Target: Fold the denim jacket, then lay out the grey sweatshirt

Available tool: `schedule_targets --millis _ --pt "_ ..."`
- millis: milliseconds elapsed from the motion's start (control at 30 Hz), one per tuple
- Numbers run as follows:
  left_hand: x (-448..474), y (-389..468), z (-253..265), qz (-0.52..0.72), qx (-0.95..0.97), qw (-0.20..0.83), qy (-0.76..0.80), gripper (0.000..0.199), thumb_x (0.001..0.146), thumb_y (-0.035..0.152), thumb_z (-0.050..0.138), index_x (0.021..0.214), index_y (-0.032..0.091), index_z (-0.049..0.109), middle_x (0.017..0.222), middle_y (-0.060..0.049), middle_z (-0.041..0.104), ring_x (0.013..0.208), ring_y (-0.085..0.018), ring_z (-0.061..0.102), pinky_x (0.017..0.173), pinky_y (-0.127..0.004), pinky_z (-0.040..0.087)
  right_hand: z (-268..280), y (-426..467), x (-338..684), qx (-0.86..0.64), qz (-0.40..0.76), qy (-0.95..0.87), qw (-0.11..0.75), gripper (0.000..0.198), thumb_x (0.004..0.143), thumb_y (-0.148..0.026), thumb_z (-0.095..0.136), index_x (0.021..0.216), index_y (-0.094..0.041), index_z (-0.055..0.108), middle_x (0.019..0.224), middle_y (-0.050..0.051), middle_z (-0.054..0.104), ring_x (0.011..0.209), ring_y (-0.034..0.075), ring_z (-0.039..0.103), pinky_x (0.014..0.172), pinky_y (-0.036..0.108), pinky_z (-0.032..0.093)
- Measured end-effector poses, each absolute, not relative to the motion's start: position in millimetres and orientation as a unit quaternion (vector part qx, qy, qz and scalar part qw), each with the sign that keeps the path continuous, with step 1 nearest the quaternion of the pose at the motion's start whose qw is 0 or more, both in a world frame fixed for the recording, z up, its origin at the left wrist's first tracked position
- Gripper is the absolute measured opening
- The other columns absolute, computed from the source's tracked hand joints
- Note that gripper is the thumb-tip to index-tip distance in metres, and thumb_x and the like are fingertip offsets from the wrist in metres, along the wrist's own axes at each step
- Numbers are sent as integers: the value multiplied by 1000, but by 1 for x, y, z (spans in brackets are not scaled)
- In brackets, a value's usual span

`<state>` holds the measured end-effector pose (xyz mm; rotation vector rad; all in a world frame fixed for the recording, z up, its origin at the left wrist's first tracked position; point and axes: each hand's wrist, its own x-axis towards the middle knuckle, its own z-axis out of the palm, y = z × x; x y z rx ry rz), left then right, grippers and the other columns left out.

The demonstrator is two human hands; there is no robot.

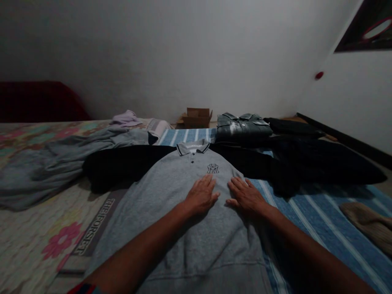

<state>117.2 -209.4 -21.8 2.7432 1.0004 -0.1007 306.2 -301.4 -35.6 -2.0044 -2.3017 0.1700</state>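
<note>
A grey polo shirt [171, 196] with black long sleeves lies front side up, its collar [192, 148] pointing away from me and both sleeves spread sideways. My left hand [202, 195] rests palm down on the chest, just below the dark monogram [213, 168], with fingers extended. To its right, my right hand [245, 195] lies flat near the shirt's side edge, fingers stretched out. Neither hand grasps the cloth. Some creases run through the fabric below the hands.
Beneath is a blue striped cloth [315, 220] beside a flowered cover [27, 228]. A crumpled grey garment [61, 159] lies left. Behind are a folded dark jacket [243, 127] and a cardboard box [196, 117]. Dark clothing [330, 161] and a brown knitted item [367, 222] lie right.
</note>
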Motion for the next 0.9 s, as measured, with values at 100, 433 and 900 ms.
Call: schedule_targets --millis 100,433,900 --pt "108 -221 -31 -37 930 108 349 64 92 51 30 145 15 27 155 -12 16 142 -24 10 112 -44 12 -42 -310 310 -666 70 -742 26 69 92 -55 36 143 -9 31 150 19 24 139 29 20 110 52 17" --pt "107 -222 -34 -25 929 104 354 62 93 51 32 144 16 29 154 -13 17 142 -23 9 113 -45 10 -48 -344 295 -664 58 -744 52 65 92 -54 37 142 -12 34 149 18 28 138 28 22 109 51 19" --pt "94 -275 -19 -43 943 157 291 59 93 49 32 143 18 32 154 -11 20 142 -23 12 113 -44 13 -35 -425 276 -557 9 -797 233 28 92 -13 36 78 -19 60 80 4 60 74 17 52 72 31 40"
